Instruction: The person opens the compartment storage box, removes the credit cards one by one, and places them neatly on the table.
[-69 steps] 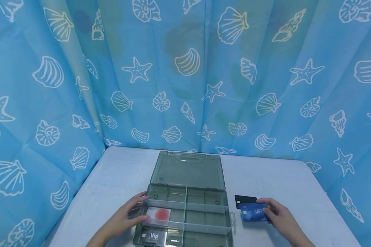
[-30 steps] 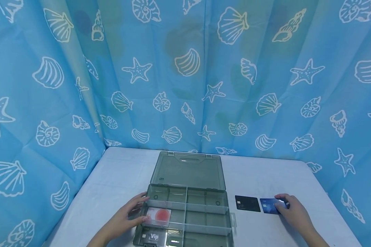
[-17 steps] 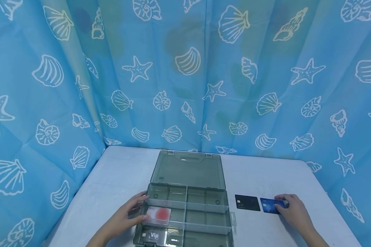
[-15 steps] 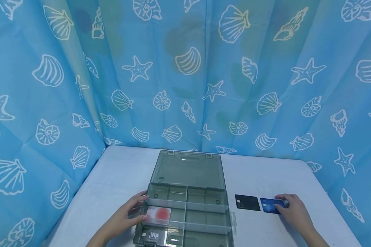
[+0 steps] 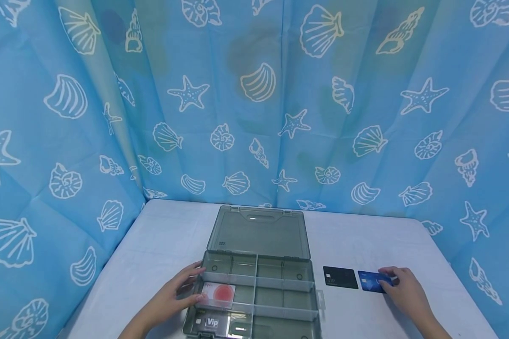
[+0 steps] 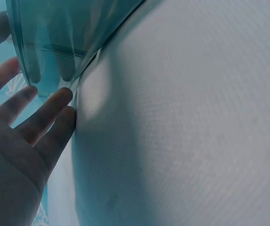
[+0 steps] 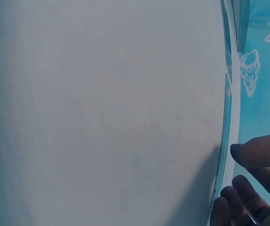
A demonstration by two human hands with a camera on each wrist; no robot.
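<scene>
A blue bank-type card [image 5: 368, 281] lies flat on the white table, just right of a black VIP card [image 5: 340, 278]. Over its right end is my right hand [image 5: 407, 292], thumb and forefinger loosely bent; in the right wrist view the thumb [image 7: 248, 151] stands a little above the card. My left hand [image 5: 169, 292] rests against the left side of a smoky-green divided plastic box [image 5: 254, 283], its fingers [image 6: 45, 113] nearly straight along the wall. Inside the box, a white card with a red disc [image 5: 221, 295] occupies the middle left compartment, and a dark Vip card [image 5: 212, 323] the front left one.
Behind the box its lid [image 5: 258, 233] lies folded back. A latch [image 5: 320, 299] sticks out from the right side. Blue curtains with white shells [image 5: 237, 141] close off the back and sides of the white-covered table [image 5: 169, 226].
The right hand has carried the blue card from over the black card to the right and laid it flat beside it. For the last second both hands have stayed almost still.
</scene>
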